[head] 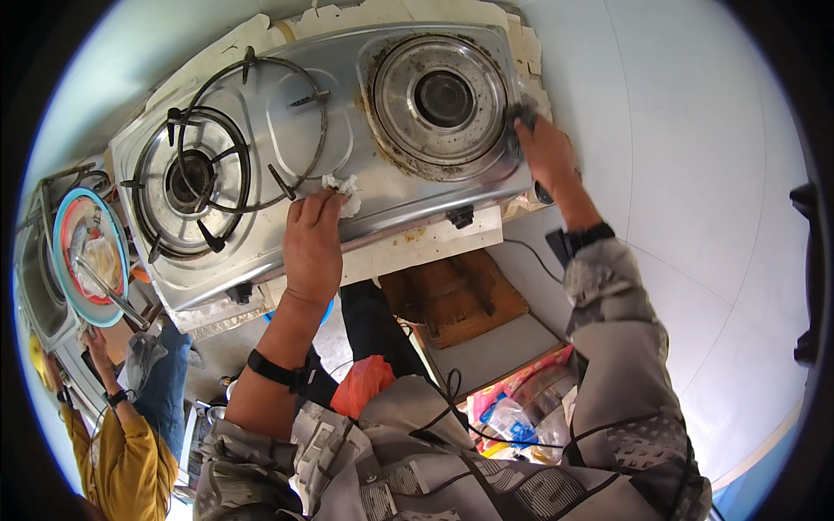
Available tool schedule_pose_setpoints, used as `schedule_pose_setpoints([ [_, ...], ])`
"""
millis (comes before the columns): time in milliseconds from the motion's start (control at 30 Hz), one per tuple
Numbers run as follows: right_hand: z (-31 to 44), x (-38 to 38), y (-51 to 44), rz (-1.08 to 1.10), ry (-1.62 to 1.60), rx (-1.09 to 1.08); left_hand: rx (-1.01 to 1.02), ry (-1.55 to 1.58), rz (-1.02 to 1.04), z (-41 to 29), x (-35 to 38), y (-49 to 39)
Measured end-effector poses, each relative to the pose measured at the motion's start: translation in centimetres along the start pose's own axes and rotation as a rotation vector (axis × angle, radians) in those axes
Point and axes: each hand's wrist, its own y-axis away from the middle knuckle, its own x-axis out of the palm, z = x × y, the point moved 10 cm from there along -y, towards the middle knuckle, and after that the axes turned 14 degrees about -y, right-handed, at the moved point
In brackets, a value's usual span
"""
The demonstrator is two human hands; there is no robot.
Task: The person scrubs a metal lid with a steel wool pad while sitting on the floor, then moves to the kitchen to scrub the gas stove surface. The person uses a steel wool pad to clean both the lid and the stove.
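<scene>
A two-burner stainless steel gas stove (384, 195) lies before me. My right hand (547, 153) grips a dark scouring pad (523, 117), blurred, at the right rim of the right burner (443, 98), which has brown grime around it and no pan support on it. My left hand (316, 241) holds a crumpled white tissue (348, 194) at the stove's front edge, near its middle. A loose black pan support (322, 140) lies tilted, partly over the left burner (189, 179), which bears another pan support (247, 156).
At the far left, a blue-rimmed basin (63, 280) stands by a metal sink (32, 286). Another person (127, 456) in a mustard top is there. A white wall (684, 163) bounds the right side. Below the stove are a brown wooden board (456, 293) and plastic bags (515, 420).
</scene>
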Motion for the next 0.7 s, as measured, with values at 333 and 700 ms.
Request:
schedule_pose_setpoints([
  [333,4.2,-0.6,-7.9,-0.055,0.021,-0.073,0.03,-0.035,-0.046,-0.6,-0.6,-0.2],
  [700,5.1,-1.4,-9.1,0.03,-0.014,-0.152,0.035,-0.026,-0.047,-0.4,-0.6,-0.3],
])
